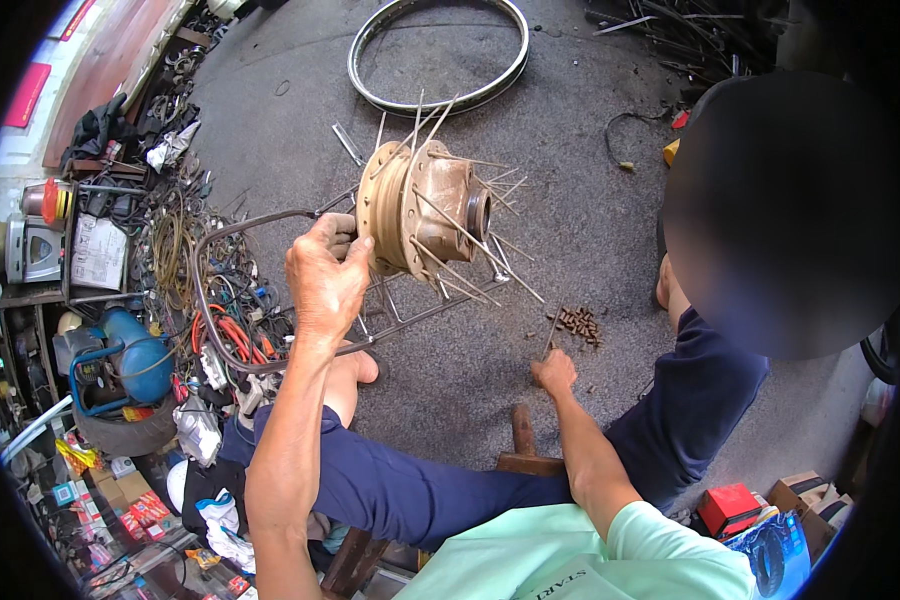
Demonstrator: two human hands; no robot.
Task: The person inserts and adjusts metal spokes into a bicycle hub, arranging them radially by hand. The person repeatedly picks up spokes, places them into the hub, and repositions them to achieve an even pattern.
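Observation:
My left hand point(327, 270) grips a dusty tan wheel hub point(440, 195) by its left flange, thumb in front. The hub is raised above the floor with several thin spokes point(431, 208) sticking out of it at different angles. Lower and to the right, my right hand point(556, 372) is closed near the floor, pinching a thin metal rod point(551, 334) that looks like a spoke. Just beyond that hand lies a small pile of short brown metal pieces point(578, 325). A dark bent-tube frame point(202, 285) stands behind and under the hub.
A bare wheel rim point(354, 72) lies on the grey floor ahead. Cables, tools and parts crowd the left side, with a blue machine point(135, 355) among them. A brown wooden piece point(526, 462) lies between my legs. Boxes point(728, 508) stand at lower right; a round blurred patch hides the right.

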